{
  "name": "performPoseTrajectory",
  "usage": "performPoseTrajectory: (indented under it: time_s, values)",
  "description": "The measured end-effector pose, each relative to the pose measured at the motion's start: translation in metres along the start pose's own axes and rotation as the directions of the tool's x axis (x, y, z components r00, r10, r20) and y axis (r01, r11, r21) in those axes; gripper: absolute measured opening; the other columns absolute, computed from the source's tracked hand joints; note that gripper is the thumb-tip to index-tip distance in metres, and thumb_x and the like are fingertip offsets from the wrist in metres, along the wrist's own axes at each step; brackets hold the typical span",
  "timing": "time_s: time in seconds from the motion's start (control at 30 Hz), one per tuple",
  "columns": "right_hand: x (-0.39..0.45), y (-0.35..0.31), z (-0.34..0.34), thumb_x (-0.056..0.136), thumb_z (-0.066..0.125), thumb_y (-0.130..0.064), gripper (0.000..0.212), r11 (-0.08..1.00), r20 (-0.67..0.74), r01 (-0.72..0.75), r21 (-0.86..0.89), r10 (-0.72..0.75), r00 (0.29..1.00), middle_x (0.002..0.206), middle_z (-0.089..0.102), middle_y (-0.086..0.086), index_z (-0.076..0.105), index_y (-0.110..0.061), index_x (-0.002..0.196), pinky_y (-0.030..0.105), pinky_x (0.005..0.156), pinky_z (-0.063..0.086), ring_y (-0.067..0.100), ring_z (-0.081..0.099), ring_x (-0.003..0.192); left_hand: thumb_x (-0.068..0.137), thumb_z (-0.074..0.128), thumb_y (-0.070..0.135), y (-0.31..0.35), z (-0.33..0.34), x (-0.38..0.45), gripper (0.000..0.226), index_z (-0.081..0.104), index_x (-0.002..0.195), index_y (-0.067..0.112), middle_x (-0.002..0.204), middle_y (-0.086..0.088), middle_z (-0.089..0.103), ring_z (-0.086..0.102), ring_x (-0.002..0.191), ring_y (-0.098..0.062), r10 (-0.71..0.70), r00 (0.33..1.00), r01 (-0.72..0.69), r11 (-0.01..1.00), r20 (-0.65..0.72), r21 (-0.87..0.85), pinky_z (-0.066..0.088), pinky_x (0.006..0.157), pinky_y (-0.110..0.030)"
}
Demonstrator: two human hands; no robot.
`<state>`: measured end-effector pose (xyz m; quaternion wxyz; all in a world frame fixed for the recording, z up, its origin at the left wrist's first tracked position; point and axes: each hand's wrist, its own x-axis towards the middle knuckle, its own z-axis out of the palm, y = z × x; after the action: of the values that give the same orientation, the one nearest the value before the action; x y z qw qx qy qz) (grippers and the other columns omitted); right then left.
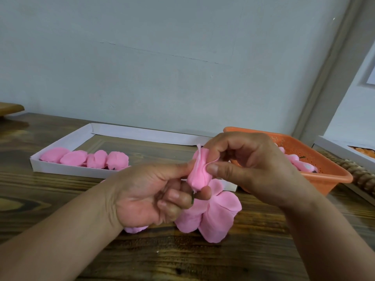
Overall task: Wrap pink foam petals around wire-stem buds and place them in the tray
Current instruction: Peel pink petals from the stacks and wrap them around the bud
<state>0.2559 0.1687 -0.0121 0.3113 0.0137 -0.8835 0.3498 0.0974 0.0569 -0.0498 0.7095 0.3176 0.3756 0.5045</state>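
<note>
Both hands work one pink bud (199, 172).
Left hand (150, 196) grips its base and stem; right hand (246, 161) pinches the petal on top.

Bud (199, 172): pink foam petal wrapped round it, roughly upright, upper edge loose and flaring; held above the table. Wire stem (192, 197): dark, short length showing below the bud.
Loose petals (215, 216): pink foam, overlapping pile on the table beneath the bud.
Tray (67, 169): white, shallow, rectangular, at left rear; four pink wrapped pieces (85, 159) in a row along its near edge.
</note>
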Motion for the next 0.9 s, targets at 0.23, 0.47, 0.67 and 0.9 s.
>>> performPoseTrajectory:
  time_s: [0.23, 0.47, 0.67, 0.9]
  values:
    - [-0.001, -0.001, 0.002, 0.072, 0.066, -0.011, 0.003, 0.997, 0.005, -0.021, -0.070, 0.022, 1.000, 0.078, 0.064, 0.010, 0.063, -0.012, 0.074, 0.028, 0.063, 0.046, 0.024, 0.057, 0.071, 0.092, 0.051, 0.028, -0.005, 0.004, 0.002, 0.030, 0.063, 0.094, 0.000, 0.079, -0.012, 0.068, 0.067, 0.055, -0.012, 0.165, 0.981, -0.158, 0.984, -0.105, 0.078, 0.051, 0.045, -0.019]
    - [0.000, 0.001, 0.009, 0.072, 0.063, -0.015, 0.002, 0.978, 0.002, -0.070, -0.198, 0.072, 0.997, 0.075, 0.064, 0.000, 0.064, -0.014, 0.072, 0.029, 0.065, 0.047, 0.010, 0.056, 0.068, 0.090, 0.056, 0.019, -0.003, -0.001, 0.003, 0.031, 0.065, 0.107, -0.005, 0.088, -0.016, 0.068, 0.069, 0.075, -0.021, 0.180, 0.968, -0.158, 0.978, -0.173, 0.134, 0.060, 0.069, -0.029]
    - [0.001, 0.001, 0.011, 0.077, 0.068, -0.003, 0.012, 0.956, 0.008, -0.083, -0.282, 0.089, 0.996, 0.069, 0.065, -0.004, 0.066, -0.013, 0.071, 0.025, 0.063, 0.048, 0.009, 0.058, 0.066, 0.072, 0.063, 0.006, -0.003, 0.010, 0.003, 0.013, 0.074, 0.070, 0.000, 0.068, -0.014, 0.068, 0.067, 0.055, -0.014, 0.168, 0.974, -0.154, 0.983, -0.152, 0.099, 0.052, 0.045, -0.018]
    - [0.002, 0.001, 0.015, 0.072, 0.061, -0.017, 0.005, 0.957, -0.098, -0.089, -0.275, 0.064, 0.993, 0.066, 0.061, -0.004, 0.064, -0.016, 0.068, 0.020, 0.062, 0.045, 0.008, 0.055, 0.065, 0.073, 0.067, 0.004, -0.007, 0.020, 0.007, 0.022, 0.062, 0.094, 0.003, 0.069, -0.017, 0.068, 0.065, 0.050, -0.018, 0.310, 0.882, -0.295, 0.951, -0.356, 0.098, 0.051, 0.042, -0.019]
